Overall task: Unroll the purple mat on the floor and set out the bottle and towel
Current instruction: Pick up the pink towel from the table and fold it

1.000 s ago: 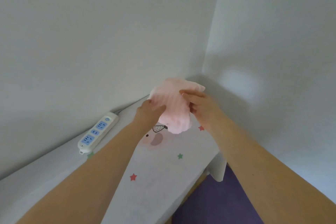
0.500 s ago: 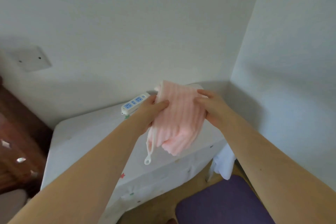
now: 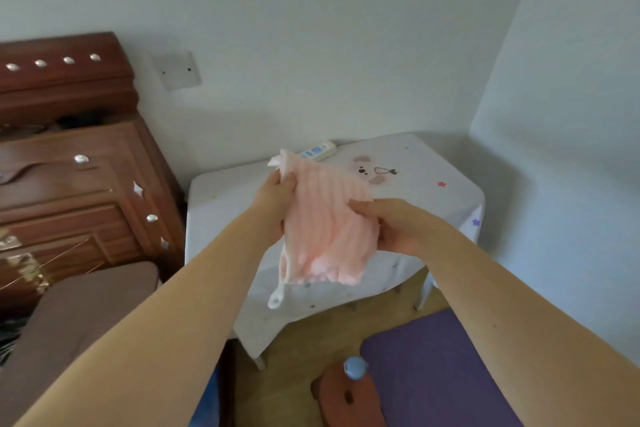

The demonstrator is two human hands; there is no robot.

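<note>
I hold a pink ribbed towel (image 3: 325, 225) up in the air in front of a small table. My left hand (image 3: 275, 199) pinches its upper left edge. My right hand (image 3: 394, 225) grips its right side. A white loop hangs from the towel's lower left corner. The purple mat (image 3: 436, 371) lies flat on the wooden floor at the lower right, partly hidden by my right arm. A bottle's light blue cap (image 3: 355, 367) shows beside the mat's left edge, standing by a low brown stool (image 3: 349, 399).
The small table (image 3: 221, 194) with a white star-print cloth stands in the room's corner, a white power strip (image 3: 318, 150) at its back. A dark wooden cabinet (image 3: 69, 163) fills the left side. A brown cushion (image 3: 79, 315) lies below it.
The view has pulled back and down from the table. The towel has come off the table and now hangs partly unfolded between both hands. The mat, bottle cap and cabinet have come into view.
</note>
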